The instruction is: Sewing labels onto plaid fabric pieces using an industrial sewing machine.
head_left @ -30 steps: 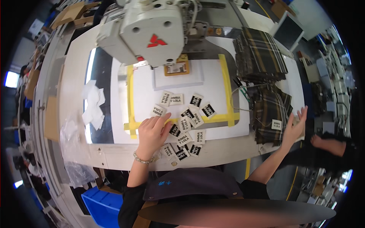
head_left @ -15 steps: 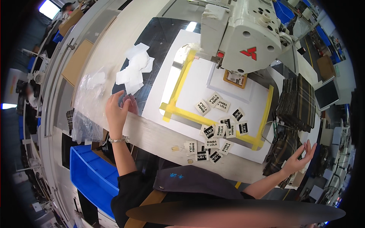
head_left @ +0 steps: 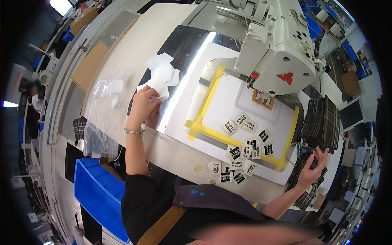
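Observation:
My left hand (head_left: 143, 107) rests on a heap of small white fabric pieces (head_left: 162, 77) at the left of the sewing table and pinches one of them between its fingers. My right hand (head_left: 313, 167) hovers with fingers spread over a stack of dark plaid fabric pieces (head_left: 305, 173) at the table's right edge, holding nothing that I can see. Between the hands several small black and white woven labels (head_left: 245, 153) lie scattered on a white board framed with yellow tape (head_left: 201, 120). A white industrial sewing machine (head_left: 281, 49) stands behind the board.
A second plaid stack (head_left: 324, 122) lies right of the machine. A clear plastic bag (head_left: 102, 106) sits left of the white pieces, and a blue plastic bin (head_left: 98, 196) stands below the table at my left. Cardboard (head_left: 90, 65) lies on the far left surface.
My left hand left the labels and moved left to the white fabric pieces, now pinching one. My right hand stays by the plaid stack. The view swung left.

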Tool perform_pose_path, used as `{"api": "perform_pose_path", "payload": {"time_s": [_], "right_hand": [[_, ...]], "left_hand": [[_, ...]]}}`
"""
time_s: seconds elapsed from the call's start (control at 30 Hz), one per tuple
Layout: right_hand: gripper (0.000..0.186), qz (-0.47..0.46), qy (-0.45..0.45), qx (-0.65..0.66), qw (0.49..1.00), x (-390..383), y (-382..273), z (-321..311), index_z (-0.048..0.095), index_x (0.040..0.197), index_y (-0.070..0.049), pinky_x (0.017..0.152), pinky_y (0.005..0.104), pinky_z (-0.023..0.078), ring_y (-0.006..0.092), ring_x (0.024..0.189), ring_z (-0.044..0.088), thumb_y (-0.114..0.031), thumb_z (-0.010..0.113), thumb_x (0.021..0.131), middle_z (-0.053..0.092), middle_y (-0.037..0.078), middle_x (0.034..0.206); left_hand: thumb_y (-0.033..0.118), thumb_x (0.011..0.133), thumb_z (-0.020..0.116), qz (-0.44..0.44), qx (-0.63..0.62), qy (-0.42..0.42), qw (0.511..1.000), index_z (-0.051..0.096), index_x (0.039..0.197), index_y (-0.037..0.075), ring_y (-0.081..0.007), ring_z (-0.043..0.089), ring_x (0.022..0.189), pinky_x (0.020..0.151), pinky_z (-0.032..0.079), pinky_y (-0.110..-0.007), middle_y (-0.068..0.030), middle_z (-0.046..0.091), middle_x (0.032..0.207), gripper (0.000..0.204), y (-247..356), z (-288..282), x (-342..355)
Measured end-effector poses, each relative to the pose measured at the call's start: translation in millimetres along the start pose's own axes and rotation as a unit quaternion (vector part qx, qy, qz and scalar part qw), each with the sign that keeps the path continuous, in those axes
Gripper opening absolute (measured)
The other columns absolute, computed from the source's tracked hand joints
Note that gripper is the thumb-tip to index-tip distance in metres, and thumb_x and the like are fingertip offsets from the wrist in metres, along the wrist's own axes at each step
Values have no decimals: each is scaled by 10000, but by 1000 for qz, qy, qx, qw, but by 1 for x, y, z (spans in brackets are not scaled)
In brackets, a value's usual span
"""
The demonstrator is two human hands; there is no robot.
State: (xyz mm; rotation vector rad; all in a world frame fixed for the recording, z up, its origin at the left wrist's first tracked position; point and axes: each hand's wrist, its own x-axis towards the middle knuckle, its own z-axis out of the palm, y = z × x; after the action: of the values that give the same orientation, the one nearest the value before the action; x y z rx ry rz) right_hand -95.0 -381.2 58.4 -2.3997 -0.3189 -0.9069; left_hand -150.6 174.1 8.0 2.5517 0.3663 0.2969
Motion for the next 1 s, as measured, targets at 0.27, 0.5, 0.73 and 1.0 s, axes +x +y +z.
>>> {"api": "perform_pose_path", "payload": {"time_s": [0.27,0.5,0.73,1.0], "right_hand": [[403,-106,-88,-83,987,20,-9,10,579,1242,-25,901,376,447,247,899,621,26,609,844,668,96,1117],[303,-247,-156,-9,956,63,-48,29,634,1077,-32,867,397,471,209,840,648,9,657,778,694,62,1041],[337,-224,-294,211,905,55,-65,112,631,1106,-63,813,378,475,186,802,646,-88,704,778,689,58,948],[188,-63,-209,369,903,13,-30,147,646,940,-11,610,290,453,200,671,586,-101,651,775,615,82,744]], "left_hand": [[64,773,677,20,50,110,992,678,865,64,-243,610,816,782,425,-356,-55,645,835,92,-2,-6,-11],[-13,762,711,60,-199,193,959,683,988,51,-204,609,714,648,455,-276,-56,660,822,237,74,-11,-4],[-7,723,735,329,-228,-94,911,659,1079,88,-205,613,755,668,475,-283,-52,651,826,376,181,67,14],[6,787,712,232,-374,-244,864,657,1094,69,-124,609,775,709,493,-262,-43,666,881,318,221,132,29]]}}
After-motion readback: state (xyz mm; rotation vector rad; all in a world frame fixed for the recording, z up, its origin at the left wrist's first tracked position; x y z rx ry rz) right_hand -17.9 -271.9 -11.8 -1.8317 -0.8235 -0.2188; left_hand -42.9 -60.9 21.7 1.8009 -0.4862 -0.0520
